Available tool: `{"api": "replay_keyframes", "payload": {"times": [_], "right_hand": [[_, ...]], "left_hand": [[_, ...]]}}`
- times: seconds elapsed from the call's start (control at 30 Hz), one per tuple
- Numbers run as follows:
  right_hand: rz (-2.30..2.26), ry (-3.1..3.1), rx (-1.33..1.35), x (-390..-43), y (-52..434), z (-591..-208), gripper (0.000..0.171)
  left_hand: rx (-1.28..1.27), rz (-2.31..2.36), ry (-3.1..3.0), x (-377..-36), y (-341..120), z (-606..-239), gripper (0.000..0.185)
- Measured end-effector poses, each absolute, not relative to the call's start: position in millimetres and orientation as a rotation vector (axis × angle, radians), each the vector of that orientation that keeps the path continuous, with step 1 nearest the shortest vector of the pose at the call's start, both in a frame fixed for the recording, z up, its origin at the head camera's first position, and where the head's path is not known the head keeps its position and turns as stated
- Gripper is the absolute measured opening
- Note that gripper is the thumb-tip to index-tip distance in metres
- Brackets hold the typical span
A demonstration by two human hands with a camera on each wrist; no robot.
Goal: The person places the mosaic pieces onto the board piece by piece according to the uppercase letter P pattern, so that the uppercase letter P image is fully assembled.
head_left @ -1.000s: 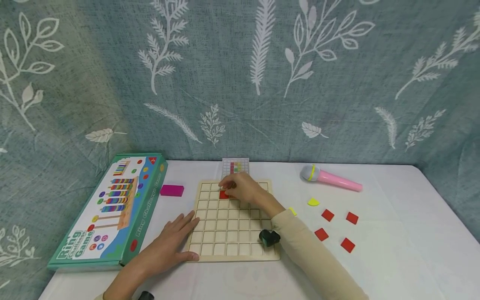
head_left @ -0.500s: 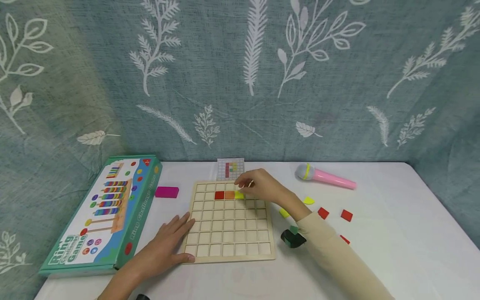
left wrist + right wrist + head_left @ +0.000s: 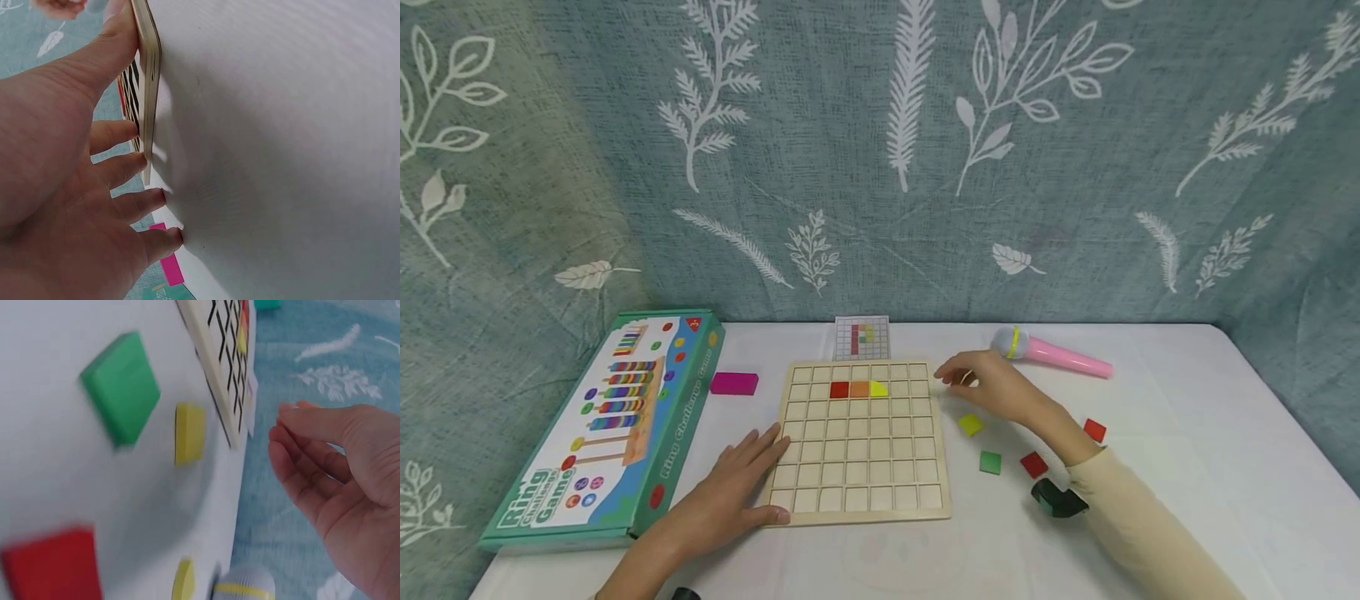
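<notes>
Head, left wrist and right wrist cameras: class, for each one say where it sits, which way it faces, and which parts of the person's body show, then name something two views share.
Head: worn on the head, facing forward and down at the table; both forearms show, left hand flat at the wooden grid board, right hand lifted beside it.
Left wrist: looks along the left hand's palm and fingers to the board's edge.
Right wrist: looks past the right hand's loosely curled fingers to loose tiles.
Shared: the green tile shows in the head and right wrist views.
</notes>
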State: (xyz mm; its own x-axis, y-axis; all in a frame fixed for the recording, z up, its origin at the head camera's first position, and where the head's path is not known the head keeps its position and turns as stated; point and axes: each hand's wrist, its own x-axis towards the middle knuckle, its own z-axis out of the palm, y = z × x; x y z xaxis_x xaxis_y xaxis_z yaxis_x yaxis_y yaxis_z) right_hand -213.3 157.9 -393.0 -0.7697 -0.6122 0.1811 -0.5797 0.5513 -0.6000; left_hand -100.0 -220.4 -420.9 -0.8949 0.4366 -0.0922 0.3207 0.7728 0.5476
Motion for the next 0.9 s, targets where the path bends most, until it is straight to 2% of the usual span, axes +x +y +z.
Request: {"api": "replay_keyframes", "payload": {"times": [0.27,0.63,0.9], "right_hand": [[-1.009,2.768,-0.948,-204,194,-394,0.026],[-0.903,2.816,-0.848,-185,230,-400,0.023],[-0.862,2.794,-0.78,-173,257,-402,0.032]], "left_hand": [[0.584,0.783,2.75,-102,-221,-419,0.093],[0.595,0.774,2.749,-99,-220,-418,0.092],[0.587,0.763,2.754,-99,-220,-418,0.092]]}}
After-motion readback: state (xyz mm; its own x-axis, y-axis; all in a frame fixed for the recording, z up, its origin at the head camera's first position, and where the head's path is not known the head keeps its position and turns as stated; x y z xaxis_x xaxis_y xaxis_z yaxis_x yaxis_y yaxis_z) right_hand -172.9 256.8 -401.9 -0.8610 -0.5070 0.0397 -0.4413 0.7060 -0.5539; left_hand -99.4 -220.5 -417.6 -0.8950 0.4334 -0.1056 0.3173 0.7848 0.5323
